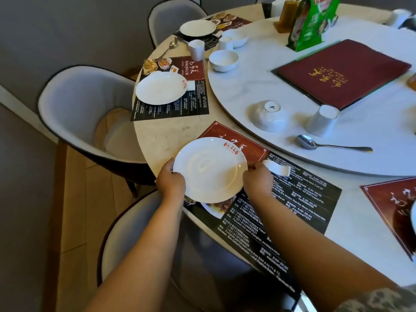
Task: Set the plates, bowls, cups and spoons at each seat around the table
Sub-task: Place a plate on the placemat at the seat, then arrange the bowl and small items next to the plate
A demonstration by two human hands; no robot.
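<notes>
A white plate [210, 168] with a red logo sits on the near placemat [292, 199]. My left hand [171, 182] grips its left rim and my right hand [257, 179] pinches its right rim. A small white rest [278, 168] lies just right of the plate. On the turntable [337, 91] stand an upside-down bowl [269, 114], an upside-down cup [323, 120] and a metal spoon [326, 144]. The seat to the left has a plate [161, 87], a cup [196, 49], a bowl [223, 60] and a spoon [168, 48].
A dark red menu [344, 72] and a green packet [313, 21] lie on the turntable. Grey chairs [76, 113] stand around the round table. A farther seat holds another plate [197, 28], bowl [235, 37] and cup [225, 43]. Another placemat [391, 208] lies at the right.
</notes>
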